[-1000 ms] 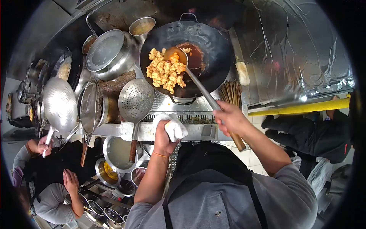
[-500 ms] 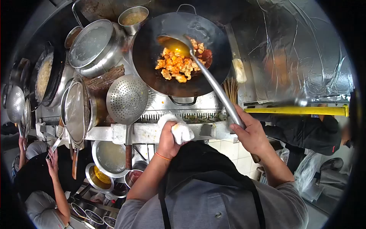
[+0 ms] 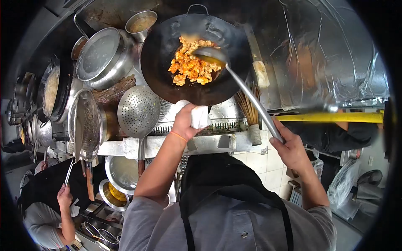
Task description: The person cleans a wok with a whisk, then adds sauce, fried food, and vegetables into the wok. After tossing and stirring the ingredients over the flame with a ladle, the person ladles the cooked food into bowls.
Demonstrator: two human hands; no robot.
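A dark wok (image 3: 157, 62) sits on the range in front of me, with chunks of orange-brown sauced food (image 3: 188, 65) in it. My right hand (image 3: 289, 146) is closed around the handle of a long metal ladle (image 3: 252, 98). The ladle's bowl rests over the right side of the food. At the wok's near edge, my left hand (image 3: 183, 122) grips a folded white cloth (image 3: 201, 117). Hand and cloth cover the wok's near handle, so the hold on it is hidden.
Left of the wok are a perforated skimmer (image 3: 139, 111), a mesh strainer (image 3: 88, 125), a lidded steel pot (image 3: 98, 54) and a small pot of liquid (image 3: 141, 23). A bamboo brush (image 3: 251, 113) stands at right, near a yellow bar (image 3: 335, 118). A co-worker's hand (image 3: 65, 196) holds a metal utensil at lower left.
My left hand has moved up with the cloth to the wok's near edge. The ladle's bowl has shifted right and turned over, and the food has spread. The brush shows more fully.
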